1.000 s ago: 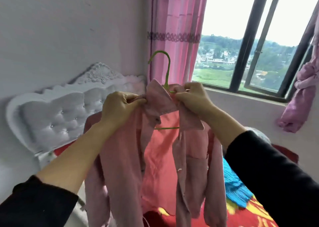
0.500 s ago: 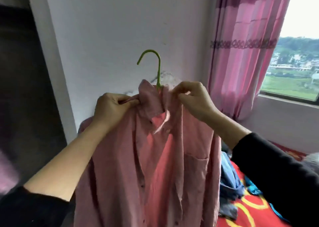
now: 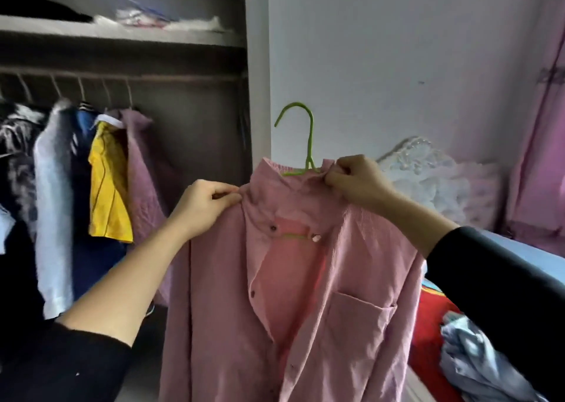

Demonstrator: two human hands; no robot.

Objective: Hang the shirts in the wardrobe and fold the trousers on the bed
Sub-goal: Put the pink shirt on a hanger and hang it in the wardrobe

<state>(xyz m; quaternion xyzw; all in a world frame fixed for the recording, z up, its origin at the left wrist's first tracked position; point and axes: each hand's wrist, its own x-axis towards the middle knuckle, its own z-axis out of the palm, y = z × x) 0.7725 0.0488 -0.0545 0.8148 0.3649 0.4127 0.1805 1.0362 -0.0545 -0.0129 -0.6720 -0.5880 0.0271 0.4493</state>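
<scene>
**Beside the open wardrobe, a pink shirt held up on its hanger**

Half a second ago a bare wall and a pink curtain lay behind the shirt; now the wardrobe (image 3: 256, 65) fills the left of the view and the curtain (image 3: 538, 156) has slid to the far right edge. The pink shirt (image 3: 305, 294) still hangs in the air on the green hanger (image 3: 310, 138), hook up, in front of the wall and just right of the wardrobe's side panel, not yet on the rail (image 3: 183, 78). The grip is unchanged: the left hand (image 3: 204, 205) pinches the left side of the collar, fingers (image 3: 226, 201) curled tight, and the right hand (image 3: 354, 181) pinches the right side close to the hanger's neck.

Inside the wardrobe, clothes hang from the rail: a white garment (image 3: 53, 202), something dark blue, a yellow top (image 3: 108, 187) and a pale pink shirt (image 3: 143, 172). The shelf (image 3: 122, 33) above holds a dark bundle and crumpled white plastic. On the bed (image 3: 434, 310) at lower right lies a heap of grey-blue clothing (image 3: 477, 365).
</scene>
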